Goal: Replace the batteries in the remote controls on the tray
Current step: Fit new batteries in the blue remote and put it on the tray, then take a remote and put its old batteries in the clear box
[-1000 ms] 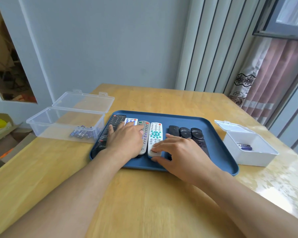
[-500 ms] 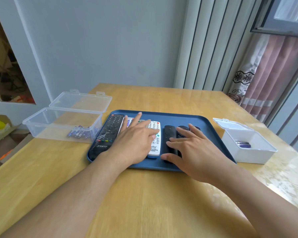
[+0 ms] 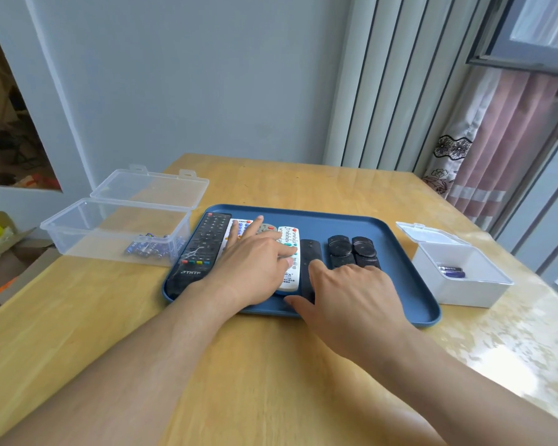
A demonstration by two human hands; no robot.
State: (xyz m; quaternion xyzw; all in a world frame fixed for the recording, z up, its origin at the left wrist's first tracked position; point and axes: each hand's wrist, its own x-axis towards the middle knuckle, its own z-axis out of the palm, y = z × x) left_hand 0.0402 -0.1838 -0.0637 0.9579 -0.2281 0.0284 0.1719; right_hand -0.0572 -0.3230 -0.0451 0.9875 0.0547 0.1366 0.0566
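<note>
Batteries (image 3: 149, 247) lie in clear box (image 3: 78, 235) (lid open) beside tray (image 3: 409, 297).

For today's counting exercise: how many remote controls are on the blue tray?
6. Left to right: large black remote, white one, grey one, both under the left hand; white-teal, slim black, two round-topped black.

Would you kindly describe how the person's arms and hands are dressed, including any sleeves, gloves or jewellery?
Both forearms are bare with no sleeves in view. The left hand and right hand wear no gloves, and no watch, bracelet or ring shows.
</note>
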